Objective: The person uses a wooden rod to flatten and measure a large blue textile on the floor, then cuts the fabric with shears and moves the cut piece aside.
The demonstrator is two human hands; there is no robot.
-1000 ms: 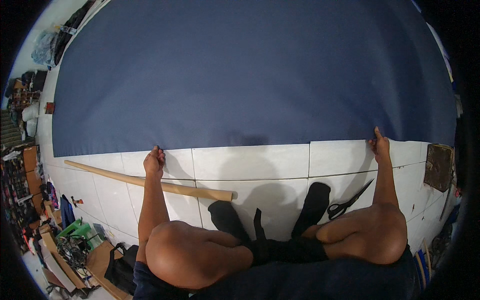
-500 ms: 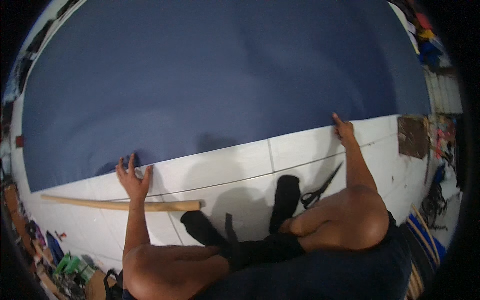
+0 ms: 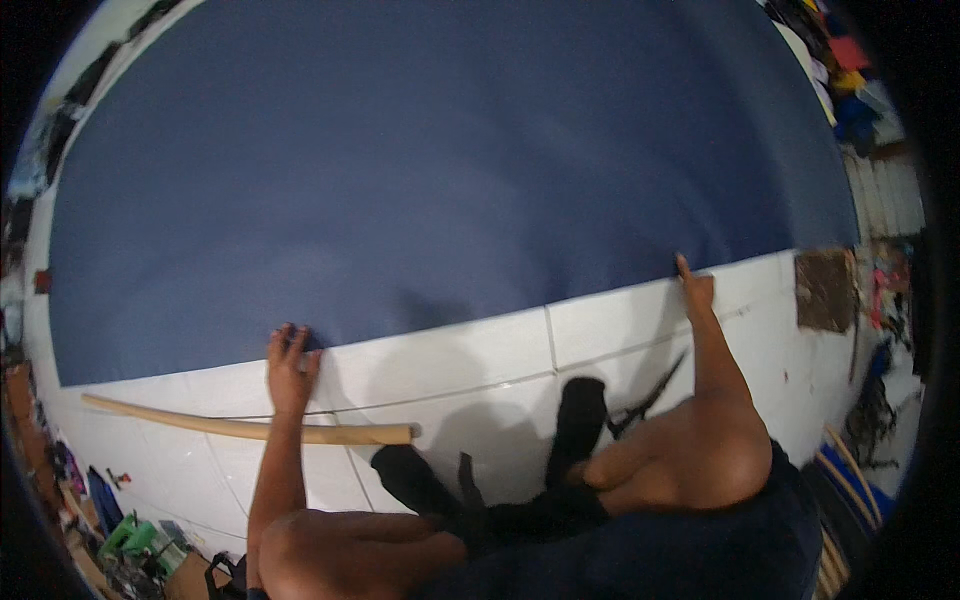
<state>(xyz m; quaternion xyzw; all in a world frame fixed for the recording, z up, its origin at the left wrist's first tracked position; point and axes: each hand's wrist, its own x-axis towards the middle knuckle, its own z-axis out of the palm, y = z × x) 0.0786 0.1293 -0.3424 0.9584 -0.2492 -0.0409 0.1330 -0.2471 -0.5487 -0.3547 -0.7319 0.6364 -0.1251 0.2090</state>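
Note:
A large dark blue sheet of cloth (image 3: 430, 170) lies spread over the white tiled floor, its near edge running slightly slanted in front of my feet. On that edge rest the fingertips of my left hand (image 3: 292, 372), stretched out and flat, with the thumb apart. My right hand (image 3: 699, 290) touches the same edge farther right; its index finger points out onto the cloth while the other fingers are curled and partly hidden. Neither hand grips anything. A long tan stick (image 3: 360, 434) lies on the floor, passing beneath my left forearm. Black scissors (image 3: 650, 395) lie beside my right knee.
White floor tiles (image 3: 470, 355) show between the cloth and my black-covered feet (image 3: 578, 420). A brown square piece (image 3: 824, 290) lies by the cloth's right corner. Green items (image 3: 135, 535) and clutter line the left side; poles and a blue object (image 3: 850, 475) lie at lower right.
My left hand has slid right along the cloth's edge, its fingers now closer together. The ripple beside it has flattened. My right hand stays at the edge, its index finger still out.

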